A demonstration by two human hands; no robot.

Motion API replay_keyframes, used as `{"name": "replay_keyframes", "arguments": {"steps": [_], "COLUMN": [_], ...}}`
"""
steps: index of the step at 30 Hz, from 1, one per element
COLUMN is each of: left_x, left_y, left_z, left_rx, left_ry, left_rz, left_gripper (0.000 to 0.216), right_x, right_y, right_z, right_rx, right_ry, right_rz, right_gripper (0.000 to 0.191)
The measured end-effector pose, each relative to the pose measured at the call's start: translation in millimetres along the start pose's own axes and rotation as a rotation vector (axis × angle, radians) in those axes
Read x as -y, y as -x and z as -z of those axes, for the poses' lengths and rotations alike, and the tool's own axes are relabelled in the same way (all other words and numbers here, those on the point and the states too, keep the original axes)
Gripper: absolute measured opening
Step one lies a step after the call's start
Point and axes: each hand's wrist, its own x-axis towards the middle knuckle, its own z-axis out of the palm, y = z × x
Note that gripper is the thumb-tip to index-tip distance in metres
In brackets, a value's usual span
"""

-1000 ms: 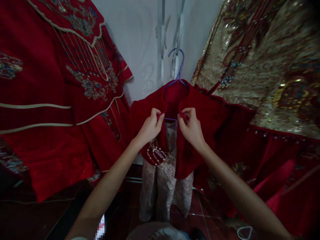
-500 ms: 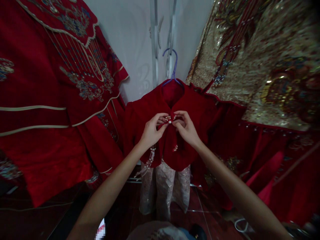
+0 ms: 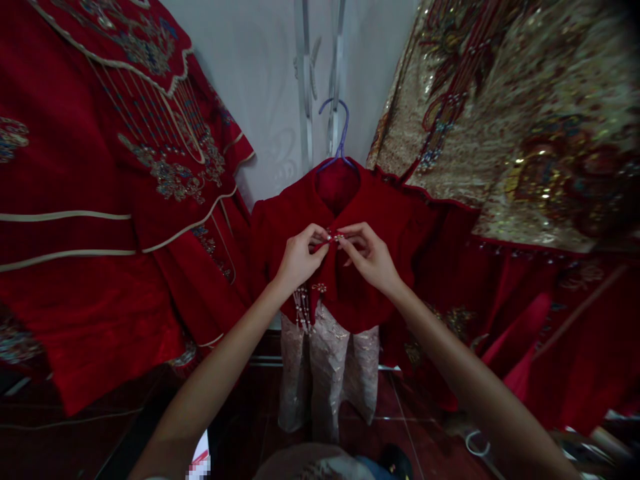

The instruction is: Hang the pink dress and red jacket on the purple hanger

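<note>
A short red jacket hangs in front of me on a purple hanger. At its front opening, my left hand pinches the jacket's edge between thumb and fingertips. Facing it, my right hand pinches the other front edge, with thumb and index finger at a small beaded fastener. The fingertips of both hands nearly meet there and partly cover the fastener. Lower on the front is another beaded ornament. A beaded tassel dangles below my left wrist.
Pale patterned fabric hangs below the jacket. On the left is a large red embroidered garment; on the right, a gold sequined one. Metal uprights stand against the pale wall. A white loop lies low at right.
Both hands have drawn closer together at the fastener, with the right fingertips now nearer the left. The tassel hangs straighter, and the lower ornament sits further left. The view has shifted slightly.
</note>
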Motion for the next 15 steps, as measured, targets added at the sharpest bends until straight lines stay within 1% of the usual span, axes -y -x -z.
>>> {"name": "replay_keyframes", "arguments": {"steps": [5,7,11,15], "left_x": [-7.3,-12.1,-18.2,-17.8], "left_y": [1.0,1.8,1.3,-0.2], "left_z": [0.9,2.1,4.1,4.1], "left_rx": [0.038,0.057,0.085,0.082], "left_ry": [-0.183,-0.223,-0.208,-0.216], "left_rz": [-0.132,-0.172,-0.185,-0.176], "left_gripper": [0.016,0.016,0.008,0.008], "right_x": [8.7,10.4,11.7,12.0], "right_y": [2.3,3.3,4.8,4.6], "right_z": [1.7,1.9,2.4,5.2], "right_rx": [-0.043,-0.066,-0.089,-0.072], "right_ry": [0.147,0.187,0.210,0.186], "right_rz": [0.036,0.039,0.039,0.022], "right_gripper": [0.023,0.024,0.028,0.033]}}
